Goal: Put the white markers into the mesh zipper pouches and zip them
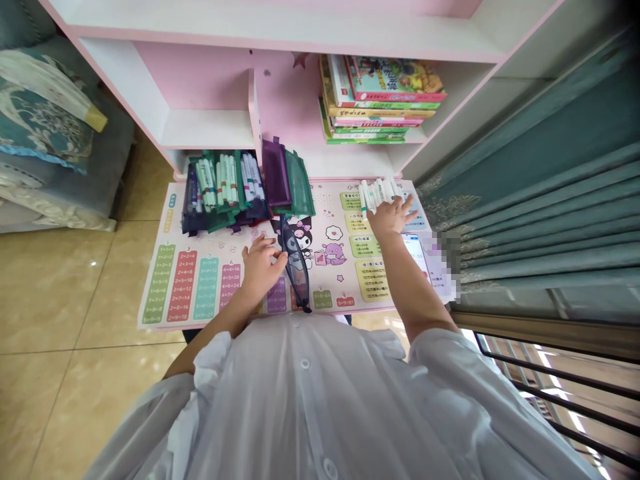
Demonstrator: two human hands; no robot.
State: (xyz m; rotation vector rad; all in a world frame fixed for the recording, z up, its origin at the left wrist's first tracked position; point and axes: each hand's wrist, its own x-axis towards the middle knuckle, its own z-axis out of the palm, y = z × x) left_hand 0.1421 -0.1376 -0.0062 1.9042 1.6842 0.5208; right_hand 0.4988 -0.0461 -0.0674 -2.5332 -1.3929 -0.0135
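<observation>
"While the right hand point(391, 217) lies over the white markers point(371, 194), what are its fingers doing?"

"They are spread wide, not wrapped around anything. The markers lie loose side by side at the far right of the patterned desk mat point(330, 230), partly under that hand."

"And the left hand point(265, 263)?"

"Its fingers are loosely bent, the thumb side at the edge of a dark mesh pouch point(296, 267) on the middle of the mat. Whether they pinch the fabric, one cannot tell."

"How would the person handle this well?"

"Probably by drawing the right fingers together around the markers, keeping their ends level so none rolls. The left hand would do best to steady the pouch by its rim, since thin mesh likely folds when pushed."

"What is hard to make out?"

"The palm and fingers hide some markers, so a count is unsafe. The right forearm crosses the phone point(414, 253), and a pixelated patch covers part of the mat's right edge. Among the filled pouches point(227, 217) on the left, overlapping mesh blurs where one ends. Whether the dark pouch holds anything is also unclear."
</observation>
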